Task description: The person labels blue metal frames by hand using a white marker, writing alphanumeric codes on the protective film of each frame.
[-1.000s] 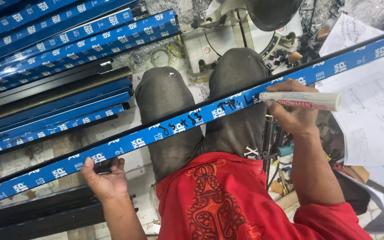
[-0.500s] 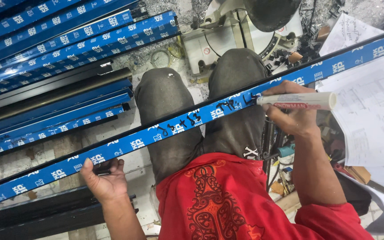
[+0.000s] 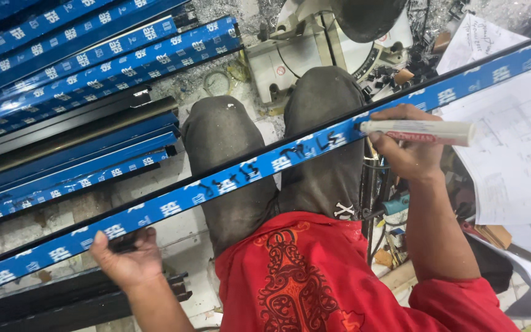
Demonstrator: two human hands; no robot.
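Marking the blue bar (image 3: pixel 228 178) that crosses the frame diagonally over the knees, the right hand (image 3: pixel 401 147) grips a marker (image 3: pixel 419 131); several black marks are written. The left hand (image 3: pixel 124 255) clasps the bar's lower-left stretch.

Blue-filmed bar (image 3: pixel 241 172) — white marker (image 3: pixel 419 131)

I'm in a metalworking shop, the kind that cuts framing. Blue-filmed metal profiles (image 3: pixel 93 67) lie stacked on the gritty floor, a miter saw (image 3: pixel 333 43) stands by my knees, and technical drawings (image 3: pixel 511 154) are spread beside me.
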